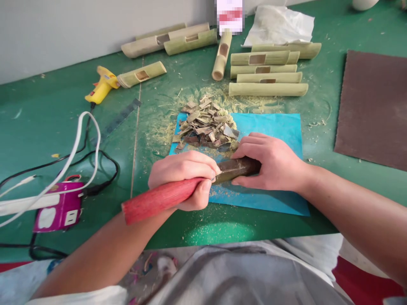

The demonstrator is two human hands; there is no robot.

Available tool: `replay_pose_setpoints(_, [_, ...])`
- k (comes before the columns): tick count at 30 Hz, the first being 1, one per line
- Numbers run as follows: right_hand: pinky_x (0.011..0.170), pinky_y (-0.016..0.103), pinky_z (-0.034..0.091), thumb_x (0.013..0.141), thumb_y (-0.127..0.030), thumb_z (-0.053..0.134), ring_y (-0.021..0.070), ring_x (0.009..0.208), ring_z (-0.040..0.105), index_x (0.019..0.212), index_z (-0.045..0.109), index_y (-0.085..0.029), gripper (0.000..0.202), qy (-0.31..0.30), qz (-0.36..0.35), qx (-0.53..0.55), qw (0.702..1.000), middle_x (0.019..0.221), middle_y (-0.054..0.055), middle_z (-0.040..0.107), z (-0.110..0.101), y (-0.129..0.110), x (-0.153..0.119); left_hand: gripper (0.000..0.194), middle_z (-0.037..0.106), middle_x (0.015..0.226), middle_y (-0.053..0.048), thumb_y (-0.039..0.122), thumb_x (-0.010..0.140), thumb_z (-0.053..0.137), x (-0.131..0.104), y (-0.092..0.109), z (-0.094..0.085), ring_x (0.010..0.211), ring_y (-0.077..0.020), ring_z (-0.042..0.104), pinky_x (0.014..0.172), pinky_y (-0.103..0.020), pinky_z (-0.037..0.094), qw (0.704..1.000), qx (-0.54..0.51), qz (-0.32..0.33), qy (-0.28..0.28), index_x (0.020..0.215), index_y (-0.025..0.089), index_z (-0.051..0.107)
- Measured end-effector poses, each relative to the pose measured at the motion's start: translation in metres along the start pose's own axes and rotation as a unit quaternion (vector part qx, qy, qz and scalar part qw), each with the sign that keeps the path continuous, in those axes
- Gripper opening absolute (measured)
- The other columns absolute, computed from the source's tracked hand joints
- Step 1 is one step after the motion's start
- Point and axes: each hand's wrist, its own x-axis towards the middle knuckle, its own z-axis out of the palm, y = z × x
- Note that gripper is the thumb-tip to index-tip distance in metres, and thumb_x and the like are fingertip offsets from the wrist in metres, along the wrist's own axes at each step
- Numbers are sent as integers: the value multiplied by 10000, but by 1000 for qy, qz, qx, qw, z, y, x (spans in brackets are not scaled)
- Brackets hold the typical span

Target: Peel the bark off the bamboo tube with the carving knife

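Note:
My left hand [182, 171] is closed round a tool with a red wooden handle [162, 199], which juts out toward the lower left. The tool's working end is hidden by my fingers, close to a dark brown-green bamboo tube [237, 168]. With fingers and thumb wrapped about its far end, my right hand [270, 161] holds that tube over a blue sheet [270, 125]. A heap of thin bamboo chips [208, 125] lies on the sheet just beyond my hands, with fine shavings scattered around.
Several notched bamboo tubes [269, 89] lie across the back of the green table [171, 228]. At left are a yellow glue gun [102, 89], a purple power strip [60, 212] and loose cables. A brown sheet [372, 110] lies right, a white plastic bag [280, 23] behind.

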Motion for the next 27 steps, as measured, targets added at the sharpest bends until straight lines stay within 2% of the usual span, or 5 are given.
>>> replay_pose_setpoints(6, [701,335,450,762,-415,751,213,796,584,891,670,-176,283,4,1,-1,1000,848,63,684,0,-1,0,132,707,696,-21,188,869,579,0,-2,0,581,-96,680,540,-193,578,999,-34,-16,32,751,172,637])
replay_pose_setpoints(14, [714,349,456,765,-413,741,219,807,581,894,666,-175,281,-2,3,5,1000,870,71,693,0,-1,0,129,708,699,-19,183,860,587,0,-3,-2,562,-106,671,507,-214,570,999,-27,-14,23,737,184,628])
replay_pose_setpoints(19, [707,352,448,769,-428,735,220,799,571,883,662,-176,286,-3,3,-3,1000,865,72,684,0,-1,0,113,705,684,-12,162,848,581,2,-3,-2,551,-116,679,500,-226,576,999,-29,12,10,747,181,629])
replay_pose_setpoints(27, [698,335,438,779,-436,729,206,783,554,879,661,-181,282,-2,-2,-3,1000,843,62,672,0,-1,0,96,695,662,-21,139,817,589,0,-4,-1,534,-119,670,478,-229,574,999,-41,21,19,741,173,637])
